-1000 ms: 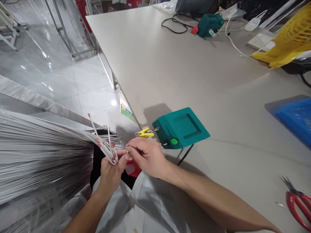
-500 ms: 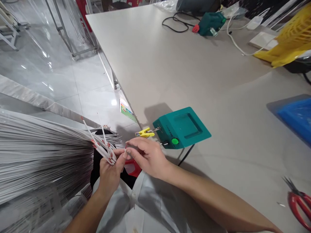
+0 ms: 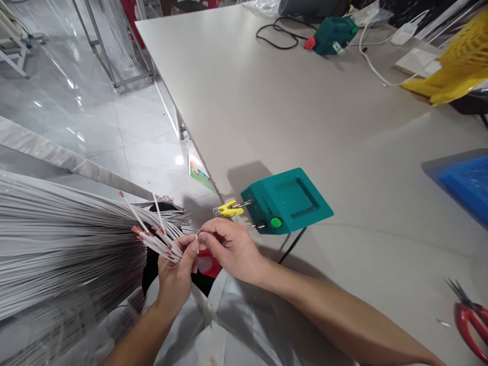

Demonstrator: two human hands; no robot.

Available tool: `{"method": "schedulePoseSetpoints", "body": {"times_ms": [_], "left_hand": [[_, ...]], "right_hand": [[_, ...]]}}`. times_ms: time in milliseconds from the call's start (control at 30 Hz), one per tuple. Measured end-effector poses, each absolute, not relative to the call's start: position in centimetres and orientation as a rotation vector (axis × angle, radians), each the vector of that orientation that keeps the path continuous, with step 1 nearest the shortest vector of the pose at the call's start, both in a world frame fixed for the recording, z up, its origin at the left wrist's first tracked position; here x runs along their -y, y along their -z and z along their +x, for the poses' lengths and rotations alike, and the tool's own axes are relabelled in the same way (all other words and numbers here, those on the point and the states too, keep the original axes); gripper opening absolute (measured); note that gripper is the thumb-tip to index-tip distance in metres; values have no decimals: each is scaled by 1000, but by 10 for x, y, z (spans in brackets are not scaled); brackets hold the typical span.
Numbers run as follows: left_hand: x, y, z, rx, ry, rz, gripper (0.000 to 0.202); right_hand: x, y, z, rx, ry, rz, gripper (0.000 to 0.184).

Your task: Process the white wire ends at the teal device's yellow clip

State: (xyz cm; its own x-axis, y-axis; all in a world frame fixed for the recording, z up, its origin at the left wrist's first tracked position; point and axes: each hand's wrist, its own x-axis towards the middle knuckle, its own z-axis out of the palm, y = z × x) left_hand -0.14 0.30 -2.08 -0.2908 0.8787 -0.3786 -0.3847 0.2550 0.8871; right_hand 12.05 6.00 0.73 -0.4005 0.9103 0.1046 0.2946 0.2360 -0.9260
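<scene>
My left hand is closed around a bunch of white wires with reddish, copper-like ends that fan out to the upper left. Between its thumb and forefinger stands the tip of one white wire. My right hand meets it there, thumb and forefinger pinched on that wire's end. Just beyond my right hand is a teal tester box with a green button and a shallow tray. A yellow clip is fixed to its front terminal and juts over the table edge.
A thick bundle of long white wires lies at the left. On the table are red-handled scissors, a blue tray, a yellow basket and a second teal box. A wheeled metal rack stands on the floor.
The bunch in my left hand has tilted slightly, its wire ends shifting left and down. Both hands stay together at the pinched wire end.
</scene>
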Motion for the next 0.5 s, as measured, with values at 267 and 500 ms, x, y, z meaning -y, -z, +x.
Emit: {"method": "schedulePoseSetpoints", "body": {"times_ms": [267, 500], "left_hand": [[-5, 17, -5, -1332, -1346, 522, 13], [-3, 14, -14, -1394, -1041, 828, 15]], "right_hand": [[-56, -10, 121, 1788, -1152, -1169, 11], [-63, -6, 128, 2115, -910, -895, 17]]}}
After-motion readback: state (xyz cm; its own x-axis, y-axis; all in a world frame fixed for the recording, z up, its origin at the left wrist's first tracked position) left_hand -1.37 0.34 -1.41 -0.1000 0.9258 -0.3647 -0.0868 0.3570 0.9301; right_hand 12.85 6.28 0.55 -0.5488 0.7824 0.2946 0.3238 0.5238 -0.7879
